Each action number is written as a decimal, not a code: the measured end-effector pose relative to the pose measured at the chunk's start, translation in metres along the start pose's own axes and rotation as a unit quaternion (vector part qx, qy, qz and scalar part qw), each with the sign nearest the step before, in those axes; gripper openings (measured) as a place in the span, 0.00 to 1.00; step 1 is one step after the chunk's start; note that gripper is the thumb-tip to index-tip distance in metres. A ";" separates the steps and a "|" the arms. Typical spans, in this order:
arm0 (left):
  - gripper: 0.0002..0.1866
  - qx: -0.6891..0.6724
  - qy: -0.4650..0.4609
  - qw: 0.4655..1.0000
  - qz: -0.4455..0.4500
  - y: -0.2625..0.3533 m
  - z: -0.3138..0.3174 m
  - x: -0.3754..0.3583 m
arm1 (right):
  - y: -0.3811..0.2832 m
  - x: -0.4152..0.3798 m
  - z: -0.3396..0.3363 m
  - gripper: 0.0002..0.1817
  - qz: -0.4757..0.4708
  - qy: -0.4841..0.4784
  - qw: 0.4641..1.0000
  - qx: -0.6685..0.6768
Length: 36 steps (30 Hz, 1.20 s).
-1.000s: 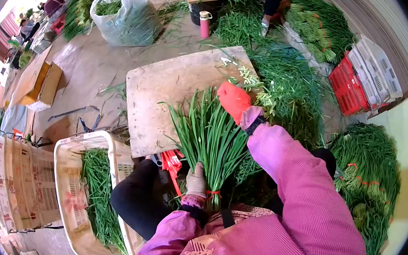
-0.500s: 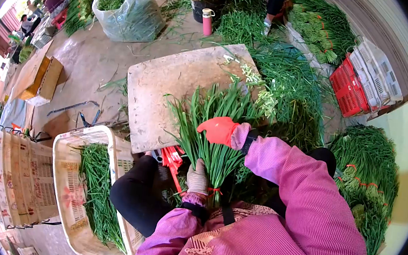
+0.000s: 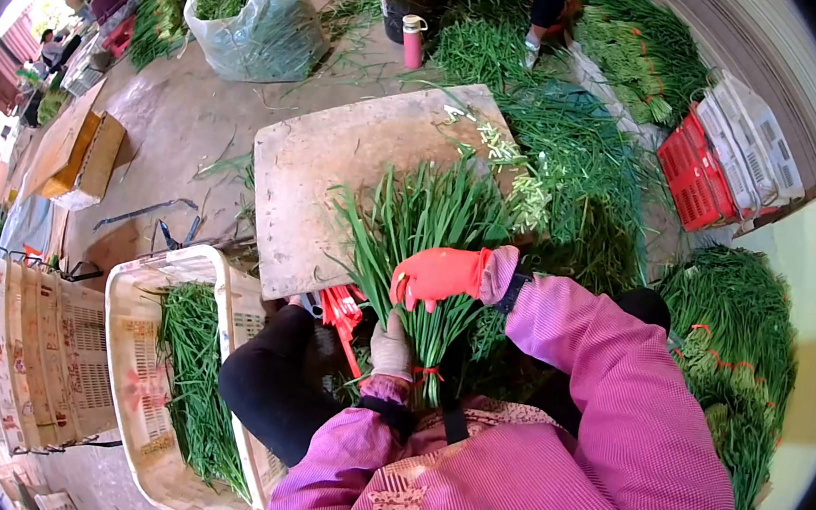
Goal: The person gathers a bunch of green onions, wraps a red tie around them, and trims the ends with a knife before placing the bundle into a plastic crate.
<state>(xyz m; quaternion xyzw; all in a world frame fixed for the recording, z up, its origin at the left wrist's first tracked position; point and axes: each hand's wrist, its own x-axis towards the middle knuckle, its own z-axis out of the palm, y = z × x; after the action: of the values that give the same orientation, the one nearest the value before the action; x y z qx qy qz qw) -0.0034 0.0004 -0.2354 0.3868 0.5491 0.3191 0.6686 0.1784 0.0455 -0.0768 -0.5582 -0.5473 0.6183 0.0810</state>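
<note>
A bunch of green garlic chives (image 3: 433, 208), leaves fanned out away from me, lies over the near edge of a pale board. A red tie (image 3: 428, 372) circles its stalks near the cut ends. My left hand (image 3: 392, 346), in a pale glove, is closed round the stalks just above that tie. Over the middle of the bunch, my right hand (image 3: 441, 277) in an orange-red glove curls its fingers down round the leaves. Left of my left hand hang several red ties (image 3: 341, 316). Some stalks lie hidden under both gloves.
The board (image 3: 312, 174) has pale cut stem pieces (image 3: 530, 203) at its right. A white crate (image 3: 153, 377) with chives stands left, by stacked crates (image 3: 45, 345). Chive heaps (image 3: 584, 164) and tied bunches (image 3: 730, 342) lie right, near a red crate (image 3: 697, 172). Other people sit farther off.
My right hand has shifted down the bunch towards my left hand, its fingers now bent downward. My left hand still grips the stalks, moved slightly.
</note>
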 end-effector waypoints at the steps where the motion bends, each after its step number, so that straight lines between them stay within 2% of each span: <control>1: 0.26 0.022 0.005 1.000 -0.004 -0.002 0.000 0.003 | 0.002 -0.002 0.006 0.18 -0.032 -0.001 0.999 0.023; 3: 0.28 0.065 0.010 0.998 -0.004 -0.005 -0.001 0.007 | 0.006 -0.002 0.017 0.16 -0.074 0.014 0.997 0.032; 6: 0.24 0.048 0.016 0.999 0.008 -0.004 0.003 0.008 | 0.003 -0.008 0.029 0.14 -0.044 0.022 0.998 -0.036; 7: 0.24 0.048 0.014 0.999 0.010 -0.002 0.005 0.006 | 0.009 -0.005 0.035 0.10 -0.049 0.026 0.998 -0.013; 10: 0.28 -0.092 -0.038 0.993 0.065 -0.002 0.010 -0.003 | 0.007 -0.010 0.051 0.09 -0.042 0.075 0.996 -0.001; 11: 0.29 -0.087 -0.066 0.993 0.043 -0.016 0.003 0.007 | 0.006 -0.014 0.055 0.10 -0.059 0.115 0.989 -0.075; 12: 0.29 -0.086 -0.069 0.993 0.045 -0.009 0.004 0.005 | 0.009 -0.012 0.059 0.10 -0.058 0.118 0.988 -0.076; 13: 0.28 -0.035 -0.045 0.998 0.031 0.001 0.004 -0.001 | 0.014 -0.007 0.064 0.09 -0.100 0.187 0.949 -0.234; 14: 0.28 0.017 -0.020 1.000 0.016 0.008 0.005 -0.006 | 0.019 -0.003 0.071 0.09 -0.136 0.250 0.878 -0.385; 15: 0.28 -0.066 -0.022 0.998 0.008 -0.007 0.005 0.005 | 0.022 -0.002 0.077 0.10 -0.137 0.272 0.876 -0.374; 16: 0.28 -0.065 -0.026 0.997 0.009 -0.034 0.000 0.023 | 0.023 -0.001 0.082 0.10 -0.134 0.275 0.875 -0.375; 17: 0.26 -0.169 -0.105 0.979 0.035 -0.063 -0.006 0.042 | 0.025 0.000 0.086 0.11 -0.118 0.261 0.945 -0.157; 18: 0.22 -0.193 -0.128 0.973 -0.004 -0.041 -0.008 0.032 | 0.028 0.001 0.089 0.12 -0.097 0.234 0.965 0.069; 19: 0.20 -0.215 -0.147 0.964 -0.044 -0.015 -0.010 0.019 | 0.035 0.006 0.090 0.14 -0.089 0.202 0.956 0.192; 20: 0.20 -0.214 -0.148 0.964 -0.045 -0.004 -0.004 0.014 | 0.041 0.010 0.089 0.14 -0.089 0.202 0.956 0.193; 22: 0.19 -0.206 -0.044 0.976 -0.061 0.001 0.002 0.009 | 0.039 0.009 0.088 0.15 -0.045 0.150 0.935 0.318; 24: 0.17 -0.171 -0.037 0.983 -0.060 0.004 0.003 0.006 | 0.040 0.007 0.096 0.16 -0.024 0.189 0.919 0.345; 26: 0.20 -0.124 -0.033 0.989 -0.069 0.021 0.005 -0.005 | 0.048 0.012 0.100 0.16 -0.028 0.198 0.896 0.396; 27: 0.23 -0.287 -0.183 0.937 -0.078 -0.020 -0.010 0.025 | 0.051 0.011 0.099 0.14 -0.036 0.172 0.875 0.451; 28: 0.23 -0.287 -0.182 0.937 -0.079 -0.012 -0.007 0.017 | 0.051 0.012 0.095 0.14 -0.035 0.171 0.876 0.450; 29: 0.25 -0.144 -0.088 0.984 -0.054 -0.004 -0.002 0.008 | 0.050 0.014 0.088 0.14 -0.075 0.136 0.829 0.538; 30: 0.27 0.005 0.007 1.000 -0.026 0.007 0.004 -0.003 | 0.050 0.013 0.077 0.14 -0.116 0.100 0.771 0.619; 32: 0.30 0.004 0.007 0.999 -0.047 0.015 0.005 -0.009 | 0.032 -0.011 0.042 0.15 -0.223 0.117 0.657 0.711; 34: 0.29 -0.003 -0.014 1.000 -0.026 0.019 0.002 -0.011 | 0.001 -0.055 -0.003 0.15 -0.279 0.251 0.531 0.760; 36: 0.28 -0.011 -0.010 0.999 -0.032 0.030 0.004 -0.018 | 0.000 -0.080 -0.025 0.15 -0.220 0.391 0.612 0.651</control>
<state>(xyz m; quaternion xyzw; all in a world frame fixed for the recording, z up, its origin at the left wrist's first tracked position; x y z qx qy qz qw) -0.0032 -0.0003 -0.2004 0.3644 0.5510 0.2995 0.6884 0.2264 0.0030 -0.0229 -0.4106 -0.0232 0.4985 0.7631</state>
